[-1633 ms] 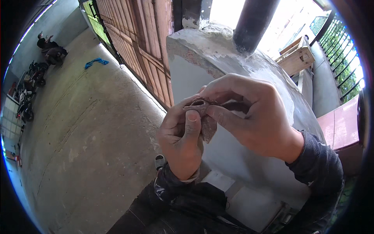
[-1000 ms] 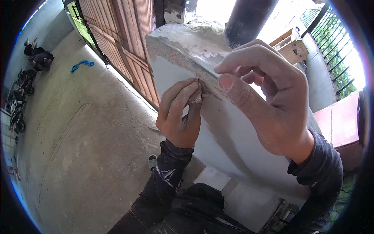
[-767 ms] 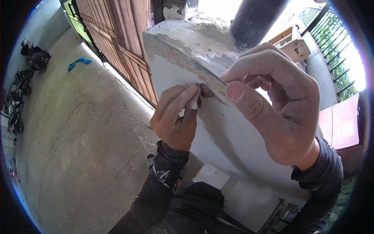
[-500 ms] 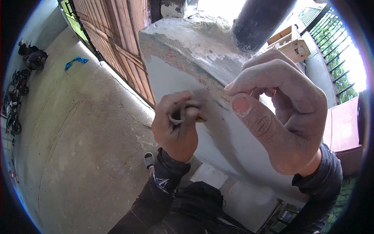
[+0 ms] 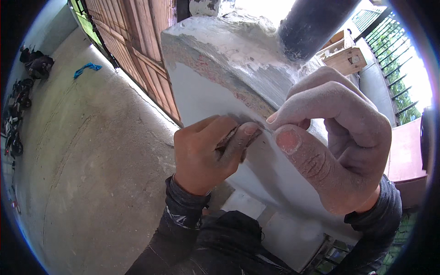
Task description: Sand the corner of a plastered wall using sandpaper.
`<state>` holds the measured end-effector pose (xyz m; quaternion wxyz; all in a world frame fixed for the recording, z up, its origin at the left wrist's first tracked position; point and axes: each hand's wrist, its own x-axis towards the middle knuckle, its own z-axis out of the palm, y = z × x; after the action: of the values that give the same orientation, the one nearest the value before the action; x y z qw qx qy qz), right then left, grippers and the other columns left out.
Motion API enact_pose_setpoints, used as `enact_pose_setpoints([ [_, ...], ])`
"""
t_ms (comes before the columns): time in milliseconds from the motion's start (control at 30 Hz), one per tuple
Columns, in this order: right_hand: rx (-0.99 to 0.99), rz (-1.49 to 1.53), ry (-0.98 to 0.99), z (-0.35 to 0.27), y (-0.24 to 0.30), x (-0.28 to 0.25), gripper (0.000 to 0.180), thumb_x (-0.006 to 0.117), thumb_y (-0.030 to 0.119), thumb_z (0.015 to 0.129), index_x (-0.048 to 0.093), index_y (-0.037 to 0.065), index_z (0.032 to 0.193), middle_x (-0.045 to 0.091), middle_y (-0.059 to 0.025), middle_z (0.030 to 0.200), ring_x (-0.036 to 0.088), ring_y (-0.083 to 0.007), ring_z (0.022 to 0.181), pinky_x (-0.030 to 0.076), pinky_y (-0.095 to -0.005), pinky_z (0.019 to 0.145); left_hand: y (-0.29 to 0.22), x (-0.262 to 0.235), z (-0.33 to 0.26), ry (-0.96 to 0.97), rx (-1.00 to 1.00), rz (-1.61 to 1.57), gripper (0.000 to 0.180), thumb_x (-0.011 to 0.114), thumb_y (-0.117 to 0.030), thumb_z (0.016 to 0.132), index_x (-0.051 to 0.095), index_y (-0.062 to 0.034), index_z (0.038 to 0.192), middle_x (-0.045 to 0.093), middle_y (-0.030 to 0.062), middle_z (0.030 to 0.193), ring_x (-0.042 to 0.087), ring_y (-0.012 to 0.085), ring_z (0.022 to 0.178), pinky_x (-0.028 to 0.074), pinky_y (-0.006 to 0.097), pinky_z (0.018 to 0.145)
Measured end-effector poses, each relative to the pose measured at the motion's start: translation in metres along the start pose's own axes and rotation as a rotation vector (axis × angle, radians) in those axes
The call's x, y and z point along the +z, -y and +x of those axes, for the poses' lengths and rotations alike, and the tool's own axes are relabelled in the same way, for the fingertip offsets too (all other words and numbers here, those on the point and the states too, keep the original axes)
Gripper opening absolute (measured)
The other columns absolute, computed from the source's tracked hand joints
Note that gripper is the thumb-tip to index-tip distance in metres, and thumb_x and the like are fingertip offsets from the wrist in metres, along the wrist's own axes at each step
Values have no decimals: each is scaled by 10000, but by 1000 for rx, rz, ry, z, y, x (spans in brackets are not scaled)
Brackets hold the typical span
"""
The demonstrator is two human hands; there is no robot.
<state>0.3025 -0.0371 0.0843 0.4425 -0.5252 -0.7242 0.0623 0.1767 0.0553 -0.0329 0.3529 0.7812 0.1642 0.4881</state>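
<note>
My left hand (image 5: pixel 206 153) is closed, thumb pressed to the bent fingers. A dark edge of some small thing shows between them, too little to name. Close on its right is my right hand (image 5: pixel 343 142), coated in pale dust, thumb and forefinger pinched; whatever sits in that pinch is hidden or too small to tell. The fingertips of both hands nearly meet. Behind them stands a grey plastered block (image 5: pixel 197 91), with a rough, patchy band along its upper edge and a darker smear on its smooth face.
A thick dark pipe (image 5: pixel 314 30) rises from the block's top. Beyond it sits a wooden box (image 5: pixel 346 59) by a black barred fence (image 5: pixel 398 68). At the left are a slatted wooden gate (image 5: pixel 142 46), concrete floor (image 5: pixel 91 160), a blue cloth (image 5: pixel 87 69) and motorcycles (image 5: pixel 18 110).
My left hand has turned, its back now more toward me, and its fingertips have come up to the right hand's pinch. My right hand has shifted slightly right and down, still pinched.
</note>
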Motion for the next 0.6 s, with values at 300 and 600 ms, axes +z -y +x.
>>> enact_pose_setpoints([
  [300,-57,1,-51,3,-4,5,169,677,122,850,660,-34,914,595,-96,824,524,-130,723,423,-260,652,-11,-9,-16,21,-239,-628,229,506,-194,984,490,18,1069,613,90,852,634,123,762,517,242,626],
  [600,-152,-274,227,4,0,-4,183,741,116,717,645,-10,808,589,-126,727,548,-215,610,439,-314,543,-28,-12,-18,-17,-212,-760,284,536,-230,976,375,-18,1073,533,169,1114,530,103,774,478,251,661],
])
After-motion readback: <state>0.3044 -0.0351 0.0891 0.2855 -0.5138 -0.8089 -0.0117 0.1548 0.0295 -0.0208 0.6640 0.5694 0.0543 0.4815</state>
